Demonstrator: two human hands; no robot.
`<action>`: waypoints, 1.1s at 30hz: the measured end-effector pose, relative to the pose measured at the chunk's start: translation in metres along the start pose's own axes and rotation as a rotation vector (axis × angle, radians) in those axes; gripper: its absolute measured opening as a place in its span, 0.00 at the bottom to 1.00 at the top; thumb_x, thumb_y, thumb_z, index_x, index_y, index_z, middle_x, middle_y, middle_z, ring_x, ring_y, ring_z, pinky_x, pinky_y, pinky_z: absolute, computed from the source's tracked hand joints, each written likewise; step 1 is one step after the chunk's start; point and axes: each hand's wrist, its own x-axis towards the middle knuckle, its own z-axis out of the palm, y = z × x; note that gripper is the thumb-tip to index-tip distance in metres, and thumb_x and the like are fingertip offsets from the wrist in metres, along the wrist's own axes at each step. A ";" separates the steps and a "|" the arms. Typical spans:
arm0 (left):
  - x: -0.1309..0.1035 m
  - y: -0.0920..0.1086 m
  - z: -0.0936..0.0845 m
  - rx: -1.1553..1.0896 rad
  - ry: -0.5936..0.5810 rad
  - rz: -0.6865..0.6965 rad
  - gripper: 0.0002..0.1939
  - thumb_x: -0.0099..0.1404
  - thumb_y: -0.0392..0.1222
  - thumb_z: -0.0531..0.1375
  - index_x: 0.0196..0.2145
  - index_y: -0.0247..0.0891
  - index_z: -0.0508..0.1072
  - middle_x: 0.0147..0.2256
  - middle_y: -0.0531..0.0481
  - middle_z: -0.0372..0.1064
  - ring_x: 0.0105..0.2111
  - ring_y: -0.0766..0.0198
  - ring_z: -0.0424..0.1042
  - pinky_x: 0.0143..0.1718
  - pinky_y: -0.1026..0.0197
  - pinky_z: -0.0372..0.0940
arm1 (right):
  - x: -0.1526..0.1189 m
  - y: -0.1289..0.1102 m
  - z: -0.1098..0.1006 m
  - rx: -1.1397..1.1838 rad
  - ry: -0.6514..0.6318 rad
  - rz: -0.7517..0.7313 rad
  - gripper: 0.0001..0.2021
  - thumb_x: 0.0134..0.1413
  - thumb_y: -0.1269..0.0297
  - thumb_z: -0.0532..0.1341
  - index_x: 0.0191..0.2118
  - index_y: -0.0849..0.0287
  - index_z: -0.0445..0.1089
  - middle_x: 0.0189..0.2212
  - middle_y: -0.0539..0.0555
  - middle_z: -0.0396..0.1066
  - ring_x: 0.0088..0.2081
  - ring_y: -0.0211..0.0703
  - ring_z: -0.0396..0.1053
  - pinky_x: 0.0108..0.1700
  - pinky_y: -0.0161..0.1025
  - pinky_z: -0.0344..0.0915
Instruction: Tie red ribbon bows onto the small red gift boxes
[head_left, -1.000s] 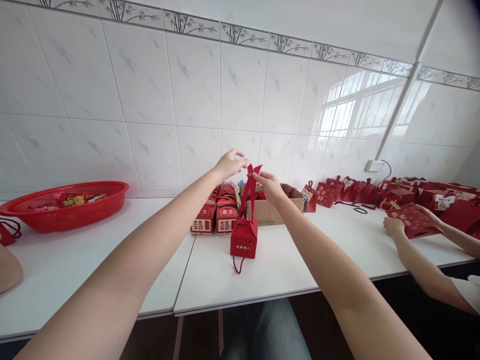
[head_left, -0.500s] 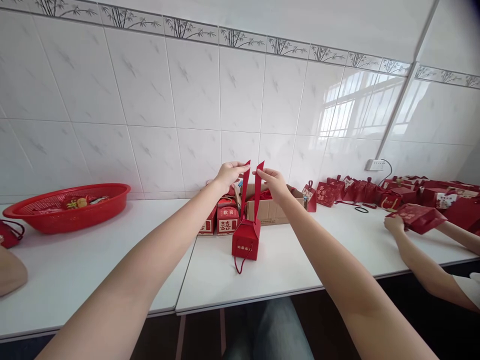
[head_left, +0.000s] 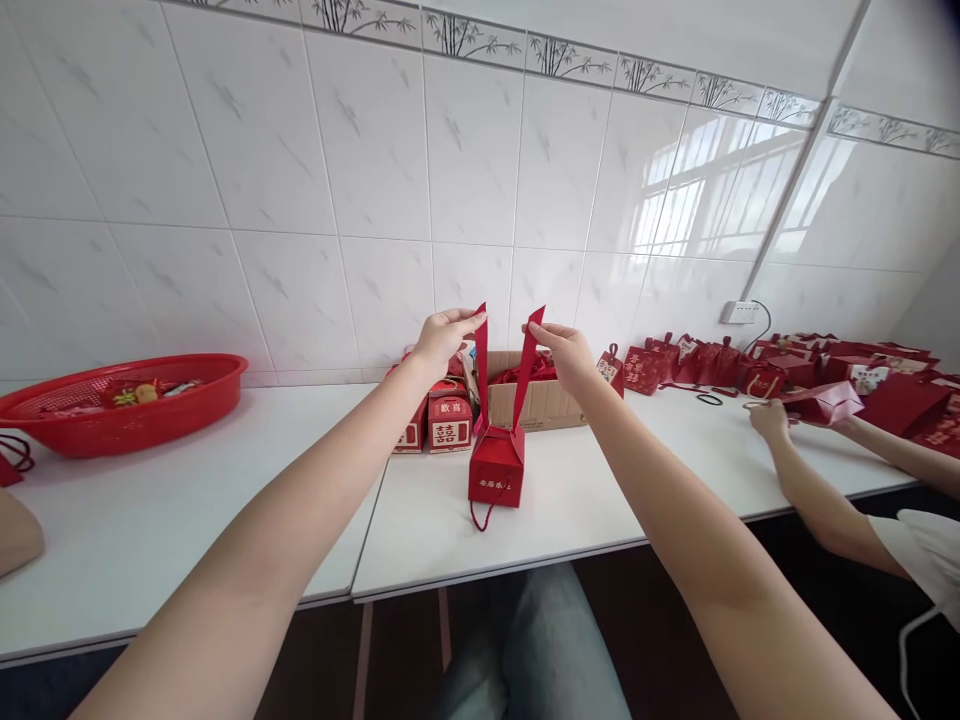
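Observation:
A small red gift box (head_left: 496,474) stands upright on the white table, with gold characters on its front and a dark red cord loop hanging from it. Two ends of a red ribbon (head_left: 482,370) rise from its top in a V. My left hand (head_left: 444,340) pinches the left end near its tip, and my right hand (head_left: 561,348) pinches the right end near its tip. Both hands are closed and above the box, not touching it. Behind it, partly hidden by my left arm, are red boxes with white double-happiness labels (head_left: 450,428).
A cardboard carton (head_left: 551,404) holding red material stands behind the box. On the left lies a red plastic basket (head_left: 150,432) with small items. At right, another person's hands hold a red bag (head_left: 825,402) beside many red bags (head_left: 802,368). A tiled wall backs the table (head_left: 577,525).
My hands have moved apart, spreading the two ribbon ends wider. The view has shifted slightly. The person at right has turned their bag, which now shows a paler side.

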 end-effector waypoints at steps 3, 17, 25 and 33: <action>-0.002 -0.001 0.000 0.020 0.013 0.029 0.16 0.45 0.51 0.71 0.29 0.40 0.77 0.38 0.47 0.74 0.36 0.62 0.69 0.35 0.61 0.60 | -0.002 0.003 -0.005 0.010 0.038 -0.002 0.14 0.40 0.51 0.68 0.30 0.56 0.77 0.32 0.52 0.74 0.35 0.42 0.68 0.38 0.39 0.62; -0.008 0.003 0.003 -0.005 0.003 0.043 0.15 0.46 0.50 0.70 0.29 0.39 0.76 0.37 0.48 0.73 0.37 0.62 0.69 0.36 0.60 0.60 | -0.010 0.007 -0.001 0.006 0.004 -0.028 0.17 0.42 0.46 0.65 0.30 0.55 0.76 0.32 0.52 0.74 0.34 0.40 0.67 0.36 0.37 0.61; -0.008 0.006 0.005 -0.026 0.000 0.030 0.15 0.45 0.49 0.70 0.28 0.39 0.75 0.40 0.47 0.73 0.39 0.61 0.68 0.36 0.60 0.60 | -0.014 0.002 0.002 -0.026 -0.018 -0.063 0.16 0.45 0.47 0.64 0.32 0.56 0.76 0.37 0.53 0.76 0.39 0.44 0.69 0.39 0.39 0.62; -0.007 0.004 0.007 -0.057 -0.027 0.034 0.16 0.45 0.50 0.71 0.28 0.39 0.76 0.37 0.48 0.73 0.35 0.64 0.68 0.34 0.62 0.60 | -0.012 0.002 0.005 0.091 -0.060 -0.048 0.13 0.48 0.52 0.65 0.33 0.56 0.76 0.37 0.55 0.76 0.41 0.44 0.71 0.43 0.40 0.66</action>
